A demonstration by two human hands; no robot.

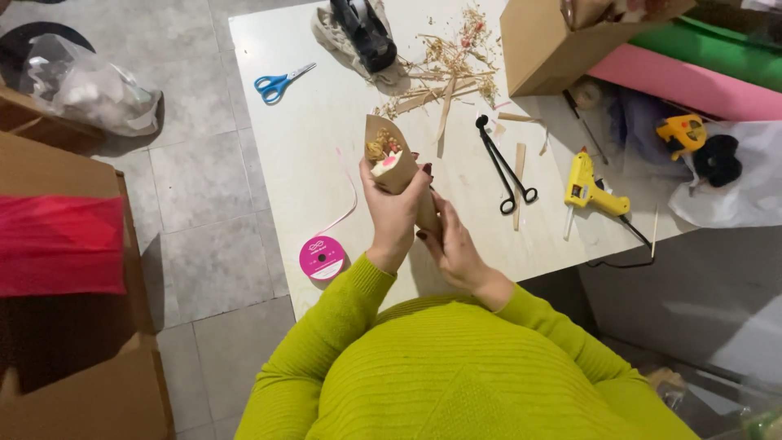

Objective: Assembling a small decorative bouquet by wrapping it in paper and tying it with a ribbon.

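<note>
Over the white table [309, 155], my left hand [393, 213] grips a small brown paper cone [389, 155] around its middle. The cone holds dried flowers and a pink heart at its open top. Lower down, my right hand [453, 244] is closed on the cone's narrow end, which it hides. Both sleeves are lime green.
Around the hands lie a pink ribbon spool [322, 257] with a loose strand, blue scissors [278, 82], black scissors [505, 167], a yellow glue gun [588, 189], a tape dispenser [364, 33] and dried plant scraps [448, 69]. Cardboard box [554, 41] and pink and green paper rolls [692, 77] at right.
</note>
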